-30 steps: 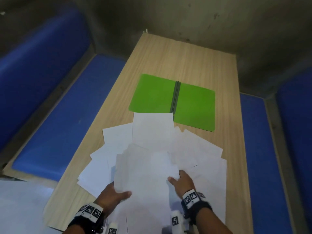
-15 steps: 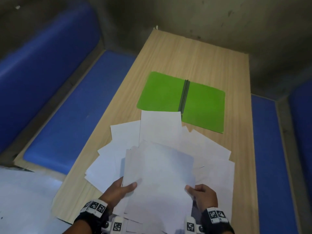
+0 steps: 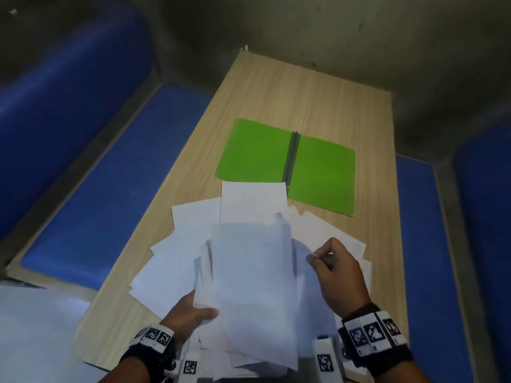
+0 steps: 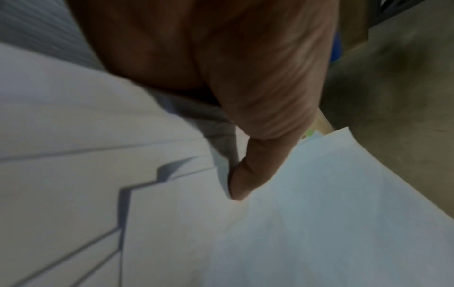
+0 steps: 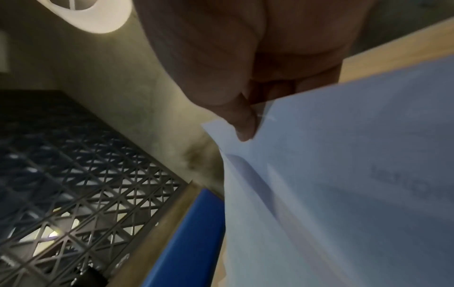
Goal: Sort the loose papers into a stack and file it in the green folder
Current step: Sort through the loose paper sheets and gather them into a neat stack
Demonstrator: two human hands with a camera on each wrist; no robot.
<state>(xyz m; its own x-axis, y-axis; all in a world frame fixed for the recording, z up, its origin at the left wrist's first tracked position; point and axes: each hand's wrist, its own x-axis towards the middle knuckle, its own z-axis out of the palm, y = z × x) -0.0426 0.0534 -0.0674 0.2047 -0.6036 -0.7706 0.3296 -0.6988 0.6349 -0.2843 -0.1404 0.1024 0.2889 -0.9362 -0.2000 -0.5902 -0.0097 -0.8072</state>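
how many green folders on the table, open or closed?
1. The green folder lies open flat on the wooden table, beyond the loose papers. One sheet overlaps its near edge; a second folder beneath the papers is unlikely but can't be excluded.

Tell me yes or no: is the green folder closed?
No, the folder lies open flat on the table, both green leaves showing either side of its dark spine.

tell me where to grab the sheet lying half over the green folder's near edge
Judging by how it lies, take the topmost sheet by its left long edge, coming from the left. That edge is bare on the wooden table, so fingers can slide under. Its near end is buried under other papers, and its far right corner overlaps the green folder.
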